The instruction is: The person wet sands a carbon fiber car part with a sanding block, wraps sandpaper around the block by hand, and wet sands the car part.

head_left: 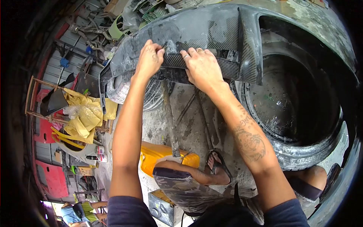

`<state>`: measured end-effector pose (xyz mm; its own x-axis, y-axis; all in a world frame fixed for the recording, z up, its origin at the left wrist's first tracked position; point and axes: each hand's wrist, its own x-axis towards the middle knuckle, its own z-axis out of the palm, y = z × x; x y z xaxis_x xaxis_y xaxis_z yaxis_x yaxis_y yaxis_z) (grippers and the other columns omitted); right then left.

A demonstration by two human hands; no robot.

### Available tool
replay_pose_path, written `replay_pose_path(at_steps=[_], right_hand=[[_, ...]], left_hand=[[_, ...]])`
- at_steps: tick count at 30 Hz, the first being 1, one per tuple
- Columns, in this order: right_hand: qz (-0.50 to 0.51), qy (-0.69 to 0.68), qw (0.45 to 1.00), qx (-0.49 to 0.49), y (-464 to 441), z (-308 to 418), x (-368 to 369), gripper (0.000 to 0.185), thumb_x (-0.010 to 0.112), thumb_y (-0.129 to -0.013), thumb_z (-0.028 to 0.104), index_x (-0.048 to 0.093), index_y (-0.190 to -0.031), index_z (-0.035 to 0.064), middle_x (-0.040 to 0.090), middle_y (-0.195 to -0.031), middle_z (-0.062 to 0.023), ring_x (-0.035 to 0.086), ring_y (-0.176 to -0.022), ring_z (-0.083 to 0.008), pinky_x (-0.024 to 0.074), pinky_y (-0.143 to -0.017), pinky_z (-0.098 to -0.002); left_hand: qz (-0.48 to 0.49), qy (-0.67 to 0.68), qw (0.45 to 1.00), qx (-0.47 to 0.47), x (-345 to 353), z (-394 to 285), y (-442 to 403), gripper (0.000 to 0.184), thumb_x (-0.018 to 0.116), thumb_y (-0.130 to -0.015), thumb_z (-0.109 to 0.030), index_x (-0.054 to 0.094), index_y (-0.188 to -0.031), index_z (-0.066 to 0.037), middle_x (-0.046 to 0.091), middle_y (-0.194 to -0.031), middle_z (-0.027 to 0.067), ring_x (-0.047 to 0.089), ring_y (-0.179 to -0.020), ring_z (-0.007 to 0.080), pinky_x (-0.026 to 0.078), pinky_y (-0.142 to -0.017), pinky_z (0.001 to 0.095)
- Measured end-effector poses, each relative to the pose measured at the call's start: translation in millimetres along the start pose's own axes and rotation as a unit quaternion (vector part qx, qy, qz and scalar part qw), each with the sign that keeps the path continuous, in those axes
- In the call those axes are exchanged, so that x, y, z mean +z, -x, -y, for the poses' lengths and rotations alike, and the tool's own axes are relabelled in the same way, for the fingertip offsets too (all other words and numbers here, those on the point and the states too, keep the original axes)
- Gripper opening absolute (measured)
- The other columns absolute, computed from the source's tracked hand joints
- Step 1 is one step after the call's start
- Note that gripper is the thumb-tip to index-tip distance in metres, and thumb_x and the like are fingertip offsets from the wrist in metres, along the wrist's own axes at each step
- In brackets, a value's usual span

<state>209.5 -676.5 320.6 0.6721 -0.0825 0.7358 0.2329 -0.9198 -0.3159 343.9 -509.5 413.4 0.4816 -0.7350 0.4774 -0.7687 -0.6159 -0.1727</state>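
Note:
A large car body panel (223, 28), grey and dusty with bare carbon-fibre weave showing, stretches across the top of the view. My left hand (150, 59) is closed in a pinch against its lower part; whatever lies between the fingertips is hidden or too small to name. To the right of it, my right hand (202, 68) rests on the panel's ridged lower edge. Its fingers are bent over the top and its thumb sits lower, gripping the edge. Wet-looking grey smears cover the surface around both hands.
A tyre (302, 155) lies flat at the right, below the panel's arch opening. Stand legs (168, 113) rise beneath the panel, near a yellow shell (151, 155) and a grey metal box (160, 208). Yellow sheeting (85, 113) and scrap parts crowd the left. Another person (81, 212) is at lower left.

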Motion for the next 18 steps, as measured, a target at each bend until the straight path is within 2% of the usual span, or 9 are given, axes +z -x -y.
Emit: replay_pose_path(at_steps=[1,5,6,7,9,10,13,15,18], right_hand=[[-0.003,-0.002,1.0,0.0,0.9,0.4,0.5,0.044,0.072,-0.077,0.008,0.066,-0.12,0.0012,0.068,-0.109,-0.0112,0.066,-0.104,-0.0266,0.0505,-0.092,-0.0393],[0.002,0.001,1.0,0.006,-1.1,1.3,-3.5,0.045,0.069,-0.08,0.008,0.065,-0.124,0.0008,0.067,-0.112,-0.0118,0.065,-0.108,-0.0275,0.0496,-0.097,-0.0403],[-0.001,0.004,1.0,0.004,-0.8,1.3,-1.8,0.045,0.069,-0.08,0.008,0.065,-0.125,0.0009,0.067,-0.114,-0.0121,0.065,-0.109,-0.0278,0.0492,-0.098,-0.0408],[0.016,0.012,1.0,0.004,-3.1,-0.1,-0.5,0.052,0.073,-0.081,0.015,0.063,-0.131,0.0031,0.065,-0.113,-0.0109,0.064,-0.108,-0.0274,0.0487,-0.096,-0.0416],[0.022,0.009,1.0,0.003,-1.5,1.0,-0.2,0.052,0.073,-0.081,0.015,0.063,-0.131,0.0029,0.065,-0.113,-0.0109,0.064,-0.108,-0.0274,0.0486,-0.096,-0.0414],[0.028,0.012,1.0,0.003,-2.1,0.1,-1.2,0.053,0.073,-0.081,0.015,0.063,-0.131,0.0027,0.065,-0.113,-0.0109,0.063,-0.108,-0.0274,0.0486,-0.096,-0.0412],[0.031,0.011,0.999,0.006,-3.1,-0.2,-1.9,0.053,0.073,-0.081,0.015,0.063,-0.132,0.0025,0.065,-0.112,-0.0108,0.064,-0.107,-0.0275,0.0486,-0.096,-0.0408],[0.028,0.009,1.0,0.005,-3.4,1.5,-2.3,0.053,0.073,-0.081,0.014,0.063,-0.132,0.0026,0.065,-0.111,-0.0108,0.064,-0.107,-0.0275,0.0487,-0.096,-0.0408],[0.021,0.014,1.0,0.007,-4.9,-0.7,-4.9,0.053,0.072,-0.081,0.014,0.063,-0.132,0.0026,0.065,-0.112,-0.0113,0.064,-0.106,-0.028,0.049,-0.096,-0.0412]], left_hand=[[0.019,0.057,0.996,-0.07,0.9,4.0,-4.1,0.028,0.073,-0.089,-0.018,0.072,-0.104,0.006,0.069,-0.095,0.0202,0.068,-0.084,0.0312,0.054,-0.077,0.0394],[-0.054,0.052,0.986,-0.149,-20.2,13.3,7.2,0.03,0.077,-0.088,-0.02,0.074,-0.107,0.002,0.07,-0.095,0.0178,0.068,-0.081,0.0269,0.054,-0.075,0.0362],[-0.069,0.058,0.988,-0.128,-11.6,16.5,14.6,0.032,0.079,-0.088,-0.022,0.073,-0.106,0.003,0.069,-0.096,0.0176,0.068,-0.081,0.0268,0.054,-0.074,0.0369],[-0.063,0.055,0.989,-0.122,-6.0,14.4,20.4,0.032,0.078,-0.089,-0.023,0.073,-0.106,0.003,0.068,-0.095,0.0181,0.068,-0.082,0.0283,0.054,-0.075,0.038],[-0.044,0.033,0.992,-0.113,-5.0,3.2,28.0,0.032,0.076,-0.091,-0.024,0.073,-0.106,0.004,0.064,-0.094,0.0202,0.067,-0.086,0.0325,0.053,-0.077,0.0404],[-0.034,0.062,0.988,-0.135,-9.1,-3.3,28.5,0.027,0.071,-0.093,-0.022,0.073,-0.106,0.002,0.063,-0.095,0.0237,0.063,-0.094,0.0441,0.052,-0.086,0.0478],[-0.023,0.063,0.988,-0.14,-17.2,-8.9,31.9,0.025,0.067,-0.095,-0.02,0.072,-0.107,0.001,0.067,-0.101,0.0263,0.065,-0.099,0.0456,0.052,-0.088,0.0481],[0.006,0.141,0.971,-0.196,-23.2,-16.8,31.1,0.024,0.063,-0.096,-0.018,0.072,-0.11,-0.001,0.071,-0.105,0.0281,0.068,-0.101,0.046,0.054,-0.088,0.0481],[-0.017,0.098,0.98,-0.173,-35.8,-33.8,23.9,0.024,0.06,-0.097,-0.016,0.072,-0.112,-0.001,0.071,-0.104,0.0277,0.069,-0.099,0.0455,0.055,-0.087,0.0483]])
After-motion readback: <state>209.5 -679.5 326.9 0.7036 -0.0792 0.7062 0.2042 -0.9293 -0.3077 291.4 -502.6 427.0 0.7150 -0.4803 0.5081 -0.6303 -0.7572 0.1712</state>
